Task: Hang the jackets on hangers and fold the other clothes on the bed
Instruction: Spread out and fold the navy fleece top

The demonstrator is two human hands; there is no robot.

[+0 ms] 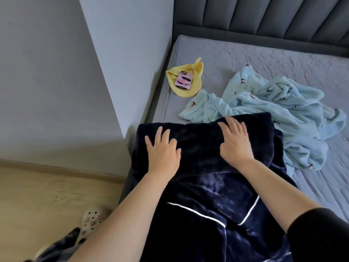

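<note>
Navy plush garment (pixel 207 195) with white piping lies at the near edge of the bed (pixel 264 59) — its far end folded over. Left hand (pixel 163 154) and right hand (pixel 236 140) press flat on that fold, fingers straight. Light-blue fleece garment (pixel 273 104) lies crumpled just beyond.

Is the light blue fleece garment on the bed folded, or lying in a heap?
Unfolded. The light blue garment lies crumpled and spread across the mattress, beyond the navy garment.
</note>
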